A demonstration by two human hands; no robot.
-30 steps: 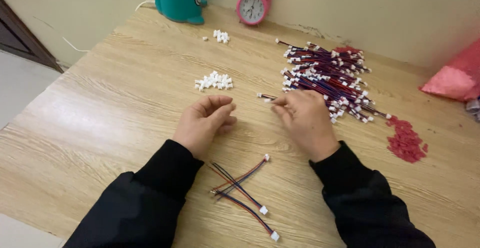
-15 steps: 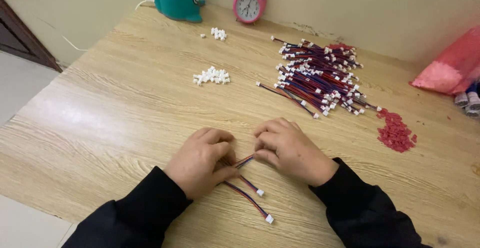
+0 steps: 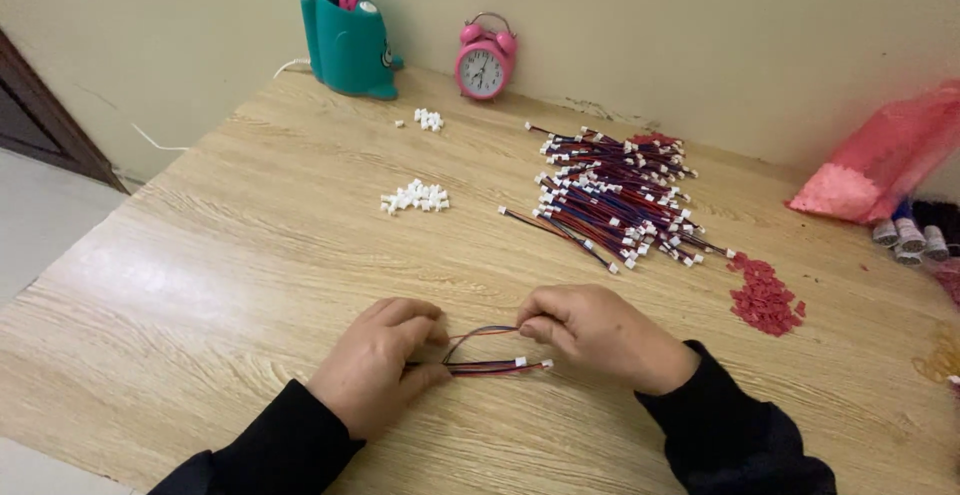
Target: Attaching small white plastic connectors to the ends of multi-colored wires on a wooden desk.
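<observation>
1. Red-and-black wire leads with white plug ends lie between both hands, near the table's front edge.
2. Left hand pinches one end of the bundle, fingers closed on it.
3. Right hand grips one looped wire at its fingertips.
4. Long axis runs left to right; free plugs point toward the right hand, the nearer one.
5. Big lead pile and white connector housings sit well apart on the wooden table.

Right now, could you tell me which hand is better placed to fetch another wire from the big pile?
Probably the right hand: the wire pile lies ahead on its side, while the left hand grips the wire bundle.
</observation>
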